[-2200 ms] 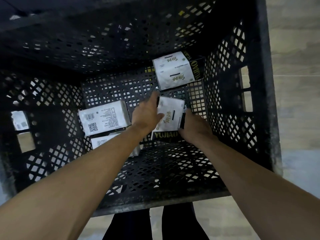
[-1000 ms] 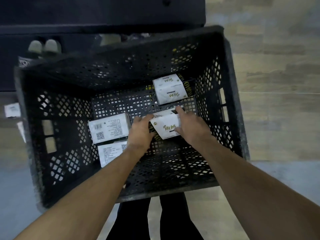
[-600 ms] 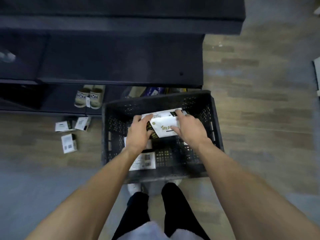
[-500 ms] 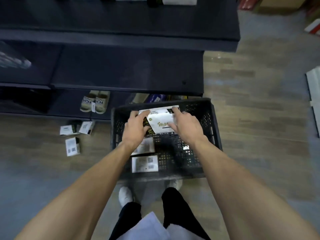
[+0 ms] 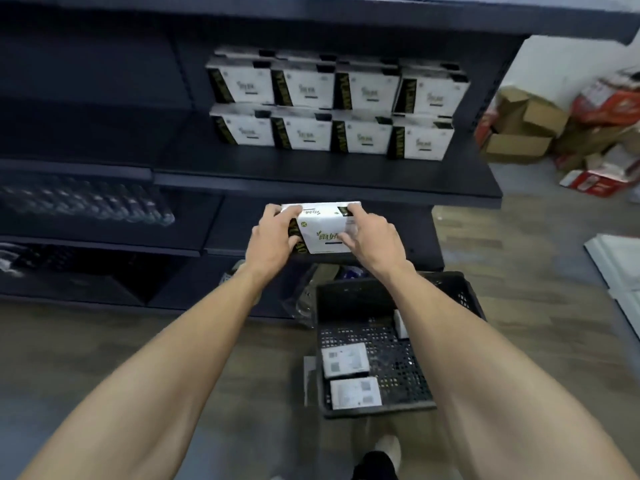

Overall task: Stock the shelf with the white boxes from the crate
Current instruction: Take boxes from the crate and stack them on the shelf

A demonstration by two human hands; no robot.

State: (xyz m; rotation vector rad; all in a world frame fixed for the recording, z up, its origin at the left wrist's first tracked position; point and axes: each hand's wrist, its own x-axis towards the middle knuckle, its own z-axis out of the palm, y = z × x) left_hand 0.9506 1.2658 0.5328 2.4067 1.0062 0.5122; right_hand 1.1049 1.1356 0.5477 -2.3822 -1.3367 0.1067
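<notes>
I hold white boxes [image 5: 322, 226] with green print and a black side panel between both hands, in the air below the front edge of the dark shelf [image 5: 325, 174]. My left hand [image 5: 272, 237] grips their left end and my right hand [image 5: 372, 237] grips the right end. Two rows of matching white boxes [image 5: 332, 105] stand stacked on the shelf. The black crate [image 5: 360, 296] sits on the floor under my right forearm, with two white boxes [image 5: 349, 370] lying label-up inside and a third box [image 5: 400, 323] partly hidden by my arm.
Cardboard and red cartons [image 5: 568, 129] are piled on the floor at the right. White flat panels [image 5: 620, 268] lie at the far right. Wrapped bottles [image 5: 86, 202] fill a lower shelf on the left. Plastic-wrapped goods [image 5: 304, 299] sit under the shelf beside the crate.
I have stood up from the crate, lifting the boxes out with both hands and raising them toward the shelf. The view swung up from the crate floor to the shelf.
</notes>
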